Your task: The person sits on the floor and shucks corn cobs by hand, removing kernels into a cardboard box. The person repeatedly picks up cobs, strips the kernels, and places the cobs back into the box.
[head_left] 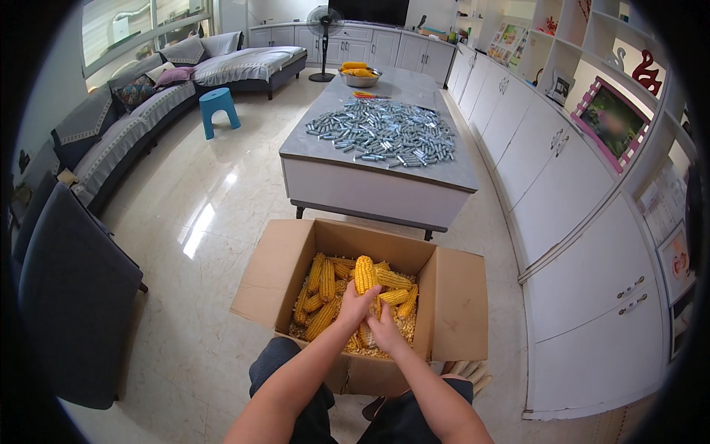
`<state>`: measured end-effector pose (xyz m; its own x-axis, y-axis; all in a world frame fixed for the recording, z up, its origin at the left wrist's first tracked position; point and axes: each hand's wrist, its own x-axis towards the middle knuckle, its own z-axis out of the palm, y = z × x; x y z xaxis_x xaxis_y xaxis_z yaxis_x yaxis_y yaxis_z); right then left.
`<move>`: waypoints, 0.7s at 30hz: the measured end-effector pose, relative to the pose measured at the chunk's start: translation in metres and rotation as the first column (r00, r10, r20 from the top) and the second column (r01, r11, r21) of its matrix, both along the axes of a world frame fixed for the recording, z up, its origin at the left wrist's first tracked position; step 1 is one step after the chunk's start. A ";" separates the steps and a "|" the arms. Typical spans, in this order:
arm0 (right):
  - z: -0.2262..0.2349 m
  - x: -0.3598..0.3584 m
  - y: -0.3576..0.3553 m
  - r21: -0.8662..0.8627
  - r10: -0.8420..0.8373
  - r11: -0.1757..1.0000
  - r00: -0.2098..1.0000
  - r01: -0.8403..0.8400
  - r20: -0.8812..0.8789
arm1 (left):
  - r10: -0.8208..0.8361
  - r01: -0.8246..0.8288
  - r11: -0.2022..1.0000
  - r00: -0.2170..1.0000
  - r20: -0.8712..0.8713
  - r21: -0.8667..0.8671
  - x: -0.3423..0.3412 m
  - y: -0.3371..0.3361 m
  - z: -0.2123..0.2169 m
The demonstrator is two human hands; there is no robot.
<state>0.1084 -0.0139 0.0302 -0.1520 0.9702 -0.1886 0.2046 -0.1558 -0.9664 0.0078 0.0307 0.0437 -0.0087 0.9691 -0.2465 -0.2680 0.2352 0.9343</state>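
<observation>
Over an open cardboard box [458,303], my left hand [356,305] is wrapped round an ear of corn [364,274], whose yellow tip points up and away from me. My right hand [384,329] is just below and to the right, its fingers closed close against the left hand. A pale, partly bare length of cob [367,337] shows beneath the right hand; I cannot tell whether it is the same ear. More yellow ears of corn [323,318] lie in the box on a layer of loose kernels [381,351].
Beyond the box stands a grey-topped table [303,144] with many small silvery-blue cylinders [384,129] and a metal bowl [361,80] of corn. A blue stool [219,111] and dark chair [74,296] are left; white cabinets [584,311] line the right. Pale finger-shaped pieces [473,374] lie beside the box.
</observation>
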 end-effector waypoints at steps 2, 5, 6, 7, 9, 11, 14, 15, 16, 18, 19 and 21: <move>-0.004 0.000 0.001 -0.030 -0.006 1.000 0.997 0.004 -0.071 | -0.042 0.042 0.999 0.999 -0.013 0.016 -0.003 0.001 -0.004; -0.001 0.000 0.001 -0.099 -0.025 0.995 0.977 0.004 -0.214 | -0.081 0.079 0.996 0.996 0.032 0.048 -0.004 0.002 -0.012; 0.001 0.000 0.000 -0.126 -0.035 0.992 0.963 0.001 -0.267 | -0.087 0.084 0.995 0.994 0.059 0.057 -0.004 0.002 -0.013; 0.006 0.000 0.001 -0.134 -0.037 0.991 0.955 -0.003 -0.293 | -0.094 0.089 0.994 0.992 0.085 0.066 -0.004 0.001 -0.013; 0.015 0.000 0.002 -0.148 -0.041 0.989 0.939 -0.011 -0.343 | -0.053 0.036 0.993 0.986 0.155 0.111 -0.002 0.000 -0.010; 0.008 0.000 0.002 -0.105 -0.027 0.994 0.967 0.000 -0.253 | -0.010 -0.006 0.994 0.989 0.144 0.109 0.001 0.001 -0.010; 0.009 -0.001 -0.001 -0.023 -0.004 1.000 1.000 0.003 -0.027 | 0.018 -0.020 0.999 0.999 0.029 0.049 0.001 0.004 -0.013; 0.012 -0.002 -0.002 0.007 0.002 1.000 0.998 -0.003 0.062 | 0.004 -0.004 0.999 1.000 0.010 0.033 -0.001 0.005 -0.016; 0.012 -0.002 -0.002 -0.011 -0.001 1.000 1.000 0.001 0.001 | -0.011 0.011 1.000 1.000 -0.009 0.017 -0.003 0.005 -0.017; 0.012 -0.001 -0.002 -0.048 -0.015 0.999 0.993 0.010 -0.118 | -0.038 0.036 0.998 0.998 0.049 0.045 -0.002 0.005 -0.016; 0.010 -0.001 -0.001 -0.072 -0.013 0.997 0.984 0.000 -0.180 | -0.052 0.048 0.997 0.996 0.077 0.060 -0.002 0.005 -0.015; 0.006 0.001 0.000 -0.118 -0.012 0.993 0.954 -0.024 -0.300 | -0.055 0.048 0.997 0.991 0.122 0.060 -0.002 0.003 -0.014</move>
